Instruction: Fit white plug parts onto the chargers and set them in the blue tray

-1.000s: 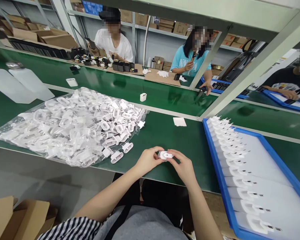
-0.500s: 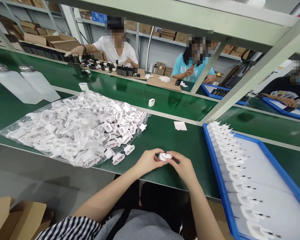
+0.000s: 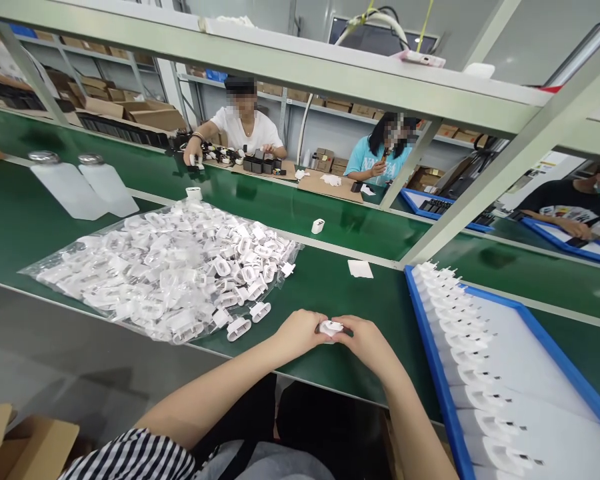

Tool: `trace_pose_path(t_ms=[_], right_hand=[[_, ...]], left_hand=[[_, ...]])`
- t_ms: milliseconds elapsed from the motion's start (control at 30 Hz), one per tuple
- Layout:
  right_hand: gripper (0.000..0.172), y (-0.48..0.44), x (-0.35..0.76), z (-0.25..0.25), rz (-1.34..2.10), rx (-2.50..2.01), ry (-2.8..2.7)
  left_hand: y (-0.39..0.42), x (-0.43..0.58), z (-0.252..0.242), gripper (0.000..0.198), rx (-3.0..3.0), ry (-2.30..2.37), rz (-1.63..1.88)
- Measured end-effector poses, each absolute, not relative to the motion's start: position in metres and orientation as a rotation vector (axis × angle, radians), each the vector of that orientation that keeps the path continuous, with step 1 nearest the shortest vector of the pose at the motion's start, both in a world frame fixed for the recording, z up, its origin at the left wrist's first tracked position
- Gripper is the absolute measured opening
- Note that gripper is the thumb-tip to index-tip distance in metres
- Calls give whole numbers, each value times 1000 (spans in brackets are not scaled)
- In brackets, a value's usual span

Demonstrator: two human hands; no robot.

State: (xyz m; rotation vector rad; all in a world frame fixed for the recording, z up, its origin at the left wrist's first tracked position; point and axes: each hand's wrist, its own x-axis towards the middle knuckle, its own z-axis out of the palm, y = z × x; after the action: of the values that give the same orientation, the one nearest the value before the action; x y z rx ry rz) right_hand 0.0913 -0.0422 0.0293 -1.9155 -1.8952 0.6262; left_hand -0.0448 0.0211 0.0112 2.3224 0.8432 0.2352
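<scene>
L grip (image 3: 303, 331) and R grip (image 3: 369, 341) pinch white part (image 3: 331, 328) btwn them, long axis hand-to-hand, left of tray (image 3: 434, 363); R grip nearer.

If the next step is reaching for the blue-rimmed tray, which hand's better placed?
Likely the right hand: it's nearer the blue-rimmed tray. The left hand is farther, beyond the white piece both hold.
</scene>
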Motion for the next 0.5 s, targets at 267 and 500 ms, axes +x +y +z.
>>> trace_pose_path(t_ms=[267, 500], right_hand=[[21, -40, 92, 27, 559, -1943, -2034], [14, -34, 96, 37, 815, -1848, -2021]], left_hand=[[6, -31, 27, 21, 2714, 988, -99], [15, -18, 50, 8, 2527, 1030, -352]])
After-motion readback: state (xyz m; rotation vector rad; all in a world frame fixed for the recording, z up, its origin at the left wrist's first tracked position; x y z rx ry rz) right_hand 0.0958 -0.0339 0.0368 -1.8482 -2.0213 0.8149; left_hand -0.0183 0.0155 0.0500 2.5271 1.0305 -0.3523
